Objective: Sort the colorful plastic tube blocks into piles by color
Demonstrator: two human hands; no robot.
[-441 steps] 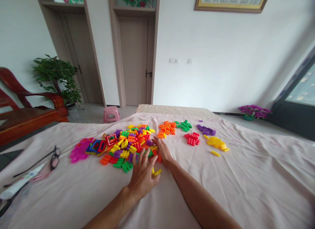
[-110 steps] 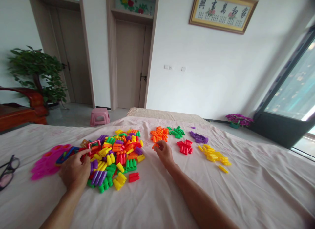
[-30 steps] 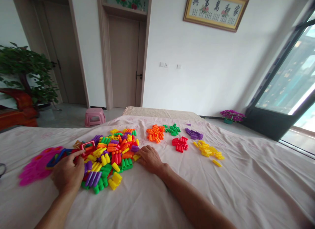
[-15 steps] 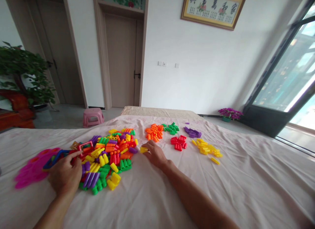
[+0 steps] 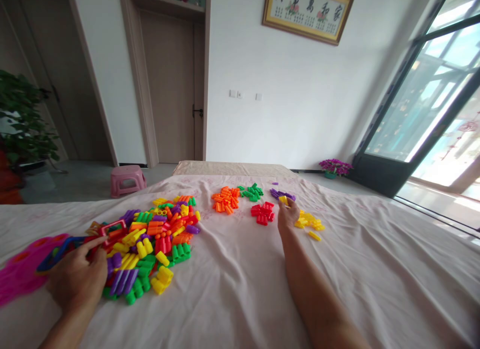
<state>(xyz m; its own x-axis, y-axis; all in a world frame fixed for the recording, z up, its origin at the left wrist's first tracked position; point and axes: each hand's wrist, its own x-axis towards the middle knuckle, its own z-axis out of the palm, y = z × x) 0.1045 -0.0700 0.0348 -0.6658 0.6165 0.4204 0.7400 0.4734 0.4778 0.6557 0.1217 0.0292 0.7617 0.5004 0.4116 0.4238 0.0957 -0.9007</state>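
A mixed heap of coloured plastic blocks (image 5: 153, 239) lies on a pink bedsheet (image 5: 243, 289). Farther back sit small sorted piles: orange (image 5: 225, 199), green (image 5: 250, 191), purple (image 5: 281, 194), red (image 5: 262, 213) and yellow (image 5: 309, 221). My right hand (image 5: 288, 213) is stretched out beside the yellow pile and pinches a yellow block (image 5: 284, 200) in its fingertips. My left hand (image 5: 77, 279) rests curled at the left edge of the mixed heap, fingers touching the blocks near a red square frame (image 5: 111, 228); nothing shows inside it.
A magenta plastic piece (image 5: 18, 271) lies at the far left of the sheet. Beyond the bed stand a pink stool (image 5: 125, 179), a potted plant (image 5: 20, 119), closed doors, and purple flowers (image 5: 333, 166) by a large window.
My right hand took a yellow block from the mixed heap's right edge and carried it right and away to the yellow pile. The left hand stayed put. The view swung right.
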